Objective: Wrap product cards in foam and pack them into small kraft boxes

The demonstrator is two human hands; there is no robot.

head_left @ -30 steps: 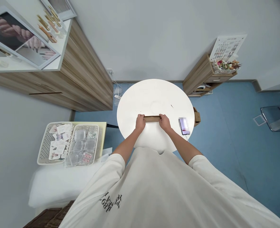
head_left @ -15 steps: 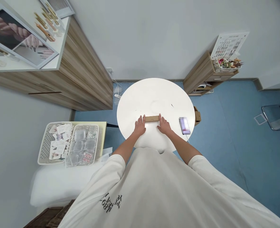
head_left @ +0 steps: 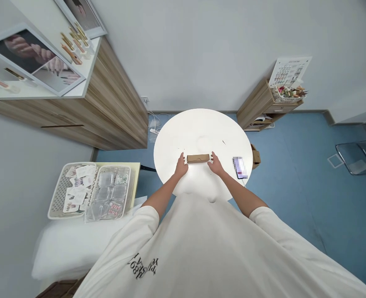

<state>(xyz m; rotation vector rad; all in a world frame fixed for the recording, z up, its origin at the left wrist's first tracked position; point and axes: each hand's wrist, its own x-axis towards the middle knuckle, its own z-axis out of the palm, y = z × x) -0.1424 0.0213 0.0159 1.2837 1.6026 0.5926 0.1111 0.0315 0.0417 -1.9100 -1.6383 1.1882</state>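
Note:
A long, narrow brown cardboard box (head_left: 198,159) lies closed on the round white table (head_left: 201,128), its long side facing me. My left hand (head_left: 181,166) is just off the box's left end, fingers apart and pointing away from me. Beyond the right end, my right hand (head_left: 215,164) is held in a similar pose with thumb and fingers spread. A small gap shows between each hand and the box, and neither hand holds anything.
A phone (head_left: 240,167), blurred out, lies on the table's right side with a cable. To the left, white baskets (head_left: 128,182) hold papers and clear plastic boxes. A wooden cabinet (head_left: 117,99) stands back left, a small shelf unit (head_left: 257,101) back right.
Both hands have come off the top of the box and moved outward to its two ends. The camera view has shifted slightly.

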